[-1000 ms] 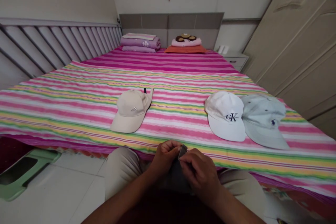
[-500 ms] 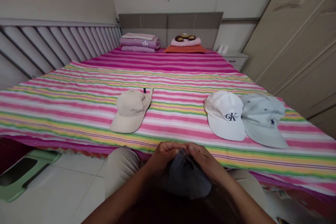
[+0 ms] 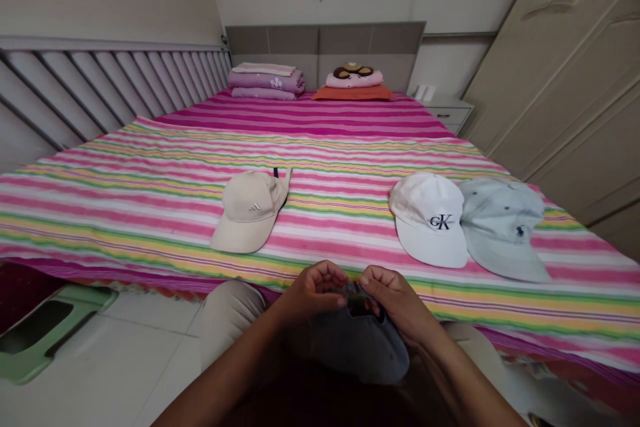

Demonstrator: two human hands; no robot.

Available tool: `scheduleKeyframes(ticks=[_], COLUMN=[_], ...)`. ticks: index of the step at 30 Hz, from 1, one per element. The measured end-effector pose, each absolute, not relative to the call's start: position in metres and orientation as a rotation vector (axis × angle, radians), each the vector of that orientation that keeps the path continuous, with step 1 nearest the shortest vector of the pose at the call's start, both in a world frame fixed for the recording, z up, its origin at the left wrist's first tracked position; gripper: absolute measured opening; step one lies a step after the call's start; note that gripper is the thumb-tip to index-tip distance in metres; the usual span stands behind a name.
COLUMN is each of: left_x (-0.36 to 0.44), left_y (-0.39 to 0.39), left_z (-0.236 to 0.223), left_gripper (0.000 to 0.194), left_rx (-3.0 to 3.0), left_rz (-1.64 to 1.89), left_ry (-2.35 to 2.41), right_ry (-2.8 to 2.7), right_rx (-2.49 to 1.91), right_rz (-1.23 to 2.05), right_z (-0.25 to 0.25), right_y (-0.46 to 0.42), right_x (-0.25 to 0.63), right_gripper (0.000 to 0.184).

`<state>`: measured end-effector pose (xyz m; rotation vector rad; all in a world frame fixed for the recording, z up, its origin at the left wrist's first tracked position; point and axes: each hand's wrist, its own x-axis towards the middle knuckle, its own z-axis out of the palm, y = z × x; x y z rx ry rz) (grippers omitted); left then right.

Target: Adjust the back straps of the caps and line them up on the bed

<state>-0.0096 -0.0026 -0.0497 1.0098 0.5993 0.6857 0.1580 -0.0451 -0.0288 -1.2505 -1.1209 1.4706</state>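
A dark grey cap (image 3: 357, 350) is held low over my lap, with the opening at its back facing up. My left hand (image 3: 313, 293) has its fingers curled at the left end of that opening, thumb against the cap. On the other side, my right hand (image 3: 395, 297) pinches the cap's edge, and some of its fingers show through the gap. Shadow hides the cap's lower part. On the bed, a beige cap (image 3: 247, 207) lies ahead to the left. Ahead to the right, a white cap (image 3: 427, 213) with dark letters touches a pale grey-green cap (image 3: 505, 227).
The bed's striped cover (image 3: 335, 213) spreads out before my knees. Folded purple bedding (image 3: 267, 83) and a pink and orange pile (image 3: 353, 87) sit by the headboard (image 3: 370, 40). A green stool (image 3: 60, 327) stands at lower left, a nightstand (image 3: 447, 113) at far right.
My hands have moved slightly apart at the top of the dark grey cap. Its back opening now shows wider between them. The caps on the bed have stayed put.
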Motion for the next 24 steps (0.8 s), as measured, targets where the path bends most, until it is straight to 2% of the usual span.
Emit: scheduleKeyframes(ticks=[10,15,19,24], left_x=[-0.007,-0.006,-0.006,-0.008], left_y=[-0.006,-0.005,-0.005,-0.005], left_z=[-0.049,-0.051,-0.05,-0.052], left_gripper=[0.025,0.023,0.024,0.024], left_rx=[1.102,1.086,1.064,1.054], left_rz=[0.736,0.777,0.776,0.729], left_ry=[0.763,0.808,0.747,0.72], right_ry=[-1.207,-1.468,-1.576,-1.58], right_rx=[-1.18,-1.368,-1.397,-1.354], right_rz=[1.488,1.207,0.996,1.031], right_z=[-0.032,-0.033,-0.034,-0.032], right_y=[-0.046,-0.052,-0.055,-0.056], right_x=[0.151,0.15,0.15,0.148], right_gripper=[0.038,0.016,0.018,0.015])
